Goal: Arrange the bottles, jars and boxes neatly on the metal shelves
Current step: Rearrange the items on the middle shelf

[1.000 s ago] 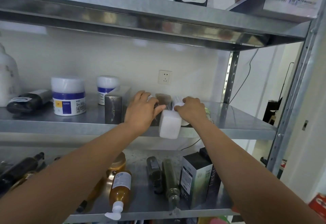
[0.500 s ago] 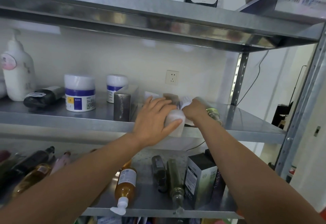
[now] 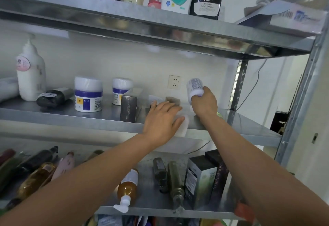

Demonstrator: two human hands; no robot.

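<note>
My right hand [image 3: 204, 103] is curled round a small white bottle [image 3: 194, 87] with a printed label and holds it clear of the middle shelf [image 3: 71, 121], tilted, up near the wall socket [image 3: 174, 82]. A second ago that hand was low down in the cluster of things at the shelf front, so the bottle has just been picked out and is now free to be put somewhere. My left hand [image 3: 162, 119] has slid over the white container [image 3: 183, 127] at the very front edge of the shelf. Its fingers lie nearly straight and flat across the top, the thumb against the near face, steadying rather than gripping it. That container sticks slightly over the edge, and I judge it could tip off if I let go carelessly. Just left of my hands stands a silver box [image 3: 128, 108], then two white jars with purple bands [image 3: 88, 94], both upright. Further along, a dark tube [image 3: 53, 96] lies on its side beside a white pump bottle [image 3: 31, 70]. The lifted bottle probably belongs upright near the jars. On the lower shelf [image 3: 142, 209] many bottles lie flat, so much of the tidying is not yet done.
</note>
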